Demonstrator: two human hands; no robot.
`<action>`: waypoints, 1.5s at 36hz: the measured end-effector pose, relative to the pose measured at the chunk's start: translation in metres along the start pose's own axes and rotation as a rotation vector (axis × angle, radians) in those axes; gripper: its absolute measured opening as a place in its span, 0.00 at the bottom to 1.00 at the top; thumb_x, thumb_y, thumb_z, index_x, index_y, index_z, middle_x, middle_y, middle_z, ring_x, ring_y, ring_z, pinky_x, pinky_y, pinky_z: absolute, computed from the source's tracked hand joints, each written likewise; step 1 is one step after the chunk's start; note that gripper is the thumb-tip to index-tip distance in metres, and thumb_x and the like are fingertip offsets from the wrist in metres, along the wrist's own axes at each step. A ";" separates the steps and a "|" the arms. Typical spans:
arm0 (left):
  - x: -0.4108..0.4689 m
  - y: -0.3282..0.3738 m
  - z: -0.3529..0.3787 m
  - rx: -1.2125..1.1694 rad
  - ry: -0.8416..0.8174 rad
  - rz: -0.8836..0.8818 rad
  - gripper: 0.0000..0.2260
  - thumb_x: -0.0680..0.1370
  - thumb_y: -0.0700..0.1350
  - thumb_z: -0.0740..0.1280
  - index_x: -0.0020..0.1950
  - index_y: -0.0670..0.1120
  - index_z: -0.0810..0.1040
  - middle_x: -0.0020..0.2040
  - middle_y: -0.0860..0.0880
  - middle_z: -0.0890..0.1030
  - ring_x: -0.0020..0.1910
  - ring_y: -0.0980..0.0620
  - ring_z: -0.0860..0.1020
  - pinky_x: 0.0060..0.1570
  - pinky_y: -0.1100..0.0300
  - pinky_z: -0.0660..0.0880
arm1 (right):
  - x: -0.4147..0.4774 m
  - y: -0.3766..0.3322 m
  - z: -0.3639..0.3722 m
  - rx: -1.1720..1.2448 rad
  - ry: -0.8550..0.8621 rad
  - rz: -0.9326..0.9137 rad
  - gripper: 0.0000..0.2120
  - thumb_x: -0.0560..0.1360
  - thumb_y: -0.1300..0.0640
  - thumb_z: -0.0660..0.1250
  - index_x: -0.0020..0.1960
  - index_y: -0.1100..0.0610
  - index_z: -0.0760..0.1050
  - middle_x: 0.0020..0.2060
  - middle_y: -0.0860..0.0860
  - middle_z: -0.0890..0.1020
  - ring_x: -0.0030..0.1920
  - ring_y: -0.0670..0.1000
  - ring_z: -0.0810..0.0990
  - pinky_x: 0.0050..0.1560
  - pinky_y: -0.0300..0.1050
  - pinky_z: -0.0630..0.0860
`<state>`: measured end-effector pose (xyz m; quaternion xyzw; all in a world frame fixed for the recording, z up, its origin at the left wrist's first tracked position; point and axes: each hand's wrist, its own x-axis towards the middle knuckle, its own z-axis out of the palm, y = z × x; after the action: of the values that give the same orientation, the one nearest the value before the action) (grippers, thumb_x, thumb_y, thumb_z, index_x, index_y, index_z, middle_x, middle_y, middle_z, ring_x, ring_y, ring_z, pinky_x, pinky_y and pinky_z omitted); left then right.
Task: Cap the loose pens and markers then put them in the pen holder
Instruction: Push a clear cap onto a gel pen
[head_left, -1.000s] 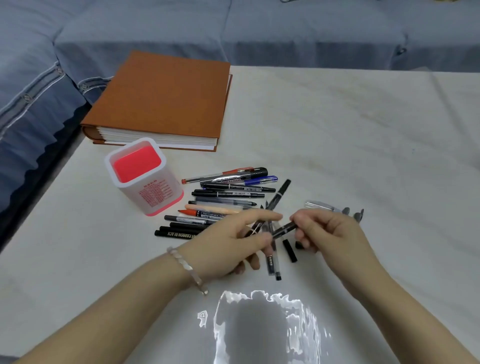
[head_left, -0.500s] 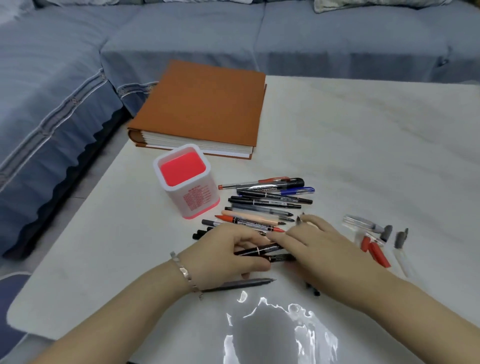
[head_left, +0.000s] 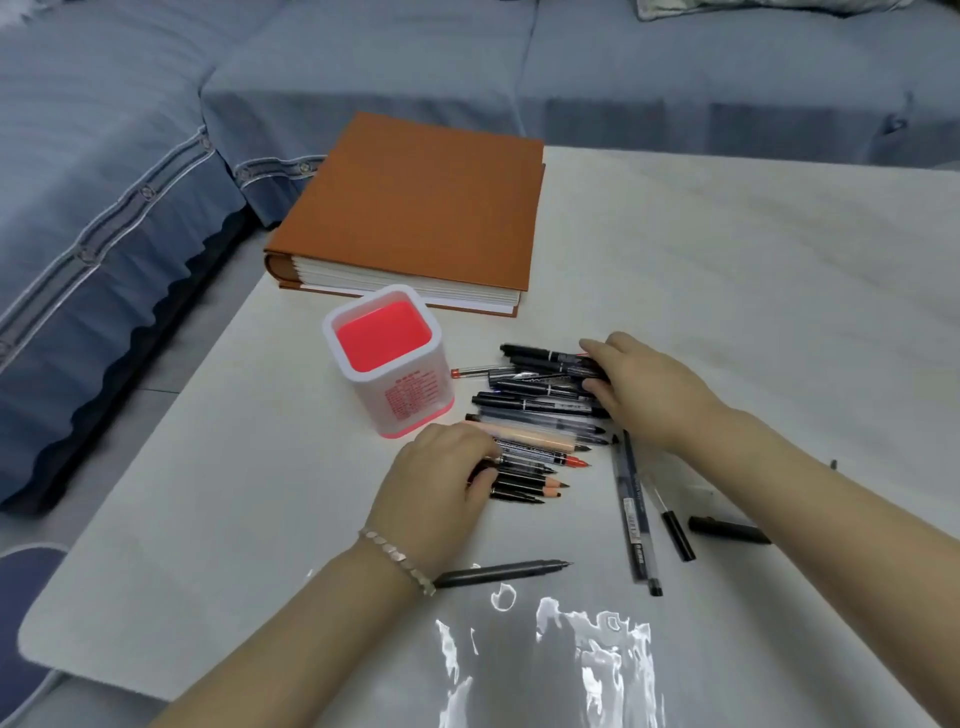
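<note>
The left hand (head_left: 441, 483) curls its fingers over the left ends of the nearest pens in the row of pens (head_left: 540, 410). The right hand (head_left: 644, 389) curls over the right ends of the farthest ones. The row lies on the bench (head_left: 753, 260) just right of the pen holder (head_left: 410, 405), long axes running left to right, bare tips mostly pointing right. The holder looks empty, so nearly everything seems left to do. A clear pen (head_left: 634, 519) lies near-to-far, and a grey pen (head_left: 504, 571) points right.
</note>
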<state>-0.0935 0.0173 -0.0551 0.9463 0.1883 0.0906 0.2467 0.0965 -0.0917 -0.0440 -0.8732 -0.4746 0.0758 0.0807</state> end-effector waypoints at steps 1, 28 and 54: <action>0.005 0.005 0.002 0.010 0.010 0.024 0.06 0.73 0.40 0.64 0.47 0.44 0.79 0.47 0.48 0.81 0.49 0.46 0.76 0.50 0.53 0.72 | 0.001 0.004 0.001 -0.007 0.011 -0.006 0.23 0.78 0.54 0.57 0.70 0.57 0.59 0.60 0.57 0.72 0.59 0.59 0.71 0.56 0.49 0.68; 0.077 0.039 0.025 0.568 -0.282 0.141 0.11 0.78 0.50 0.59 0.56 0.48 0.73 0.57 0.48 0.72 0.58 0.47 0.66 0.52 0.56 0.63 | -0.141 0.067 0.000 0.283 0.113 0.181 0.08 0.73 0.62 0.66 0.50 0.56 0.80 0.46 0.49 0.77 0.48 0.47 0.70 0.49 0.33 0.61; 0.005 0.086 0.002 -0.852 -0.178 -0.346 0.08 0.76 0.39 0.62 0.44 0.47 0.80 0.25 0.56 0.77 0.22 0.60 0.67 0.20 0.71 0.64 | -0.138 0.015 -0.030 1.604 0.110 0.358 0.10 0.76 0.63 0.55 0.49 0.58 0.74 0.31 0.52 0.82 0.25 0.45 0.73 0.28 0.34 0.71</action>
<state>-0.0618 -0.0516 -0.0133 0.7196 0.2673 0.0357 0.6399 0.0408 -0.2180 -0.0098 -0.6152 -0.1251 0.3606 0.6898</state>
